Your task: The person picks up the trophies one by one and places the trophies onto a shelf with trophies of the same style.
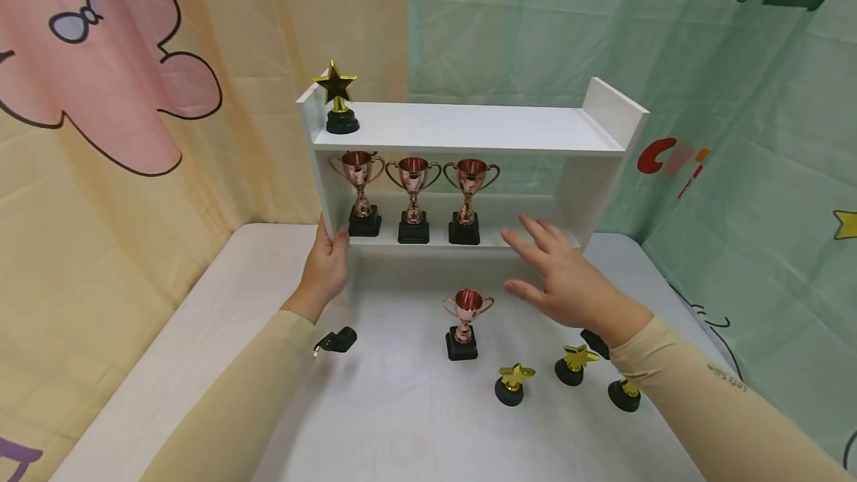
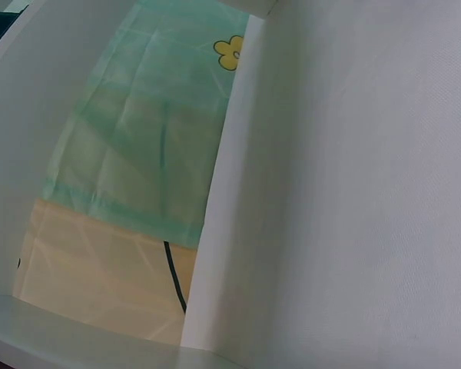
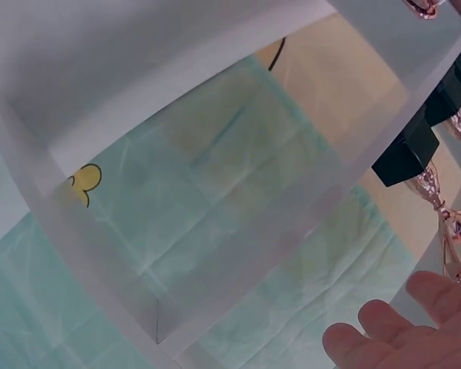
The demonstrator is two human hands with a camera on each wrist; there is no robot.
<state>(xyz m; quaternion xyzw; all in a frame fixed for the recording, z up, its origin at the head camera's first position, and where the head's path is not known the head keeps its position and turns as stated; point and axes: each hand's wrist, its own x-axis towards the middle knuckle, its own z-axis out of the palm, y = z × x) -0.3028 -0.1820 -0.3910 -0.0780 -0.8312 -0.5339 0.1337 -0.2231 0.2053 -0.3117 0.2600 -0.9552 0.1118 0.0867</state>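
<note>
A white shelf unit (image 1: 469,127) stands on the table. My left hand (image 1: 323,268) holds its left side panel, thumb on the front edge; the hand itself is outside the left wrist view. Three copper-coloured trophy cups (image 1: 413,199) with black bases stand in a row on the middle shelf, and a gold star trophy (image 1: 338,99) is at the left of the top board. My right hand (image 1: 569,285), fingers spread and holding nothing, hovers before the middle shelf's right part. Its fingers (image 3: 384,327) show beneath the cups in the right wrist view.
A smaller copper cup (image 1: 463,326) stands on the white table (image 1: 402,422) in front of the shelf. Right of it are three gold star trophies (image 1: 514,384), one partly behind my right sleeve. Printed curtains (image 1: 495,36) hang behind and at both sides.
</note>
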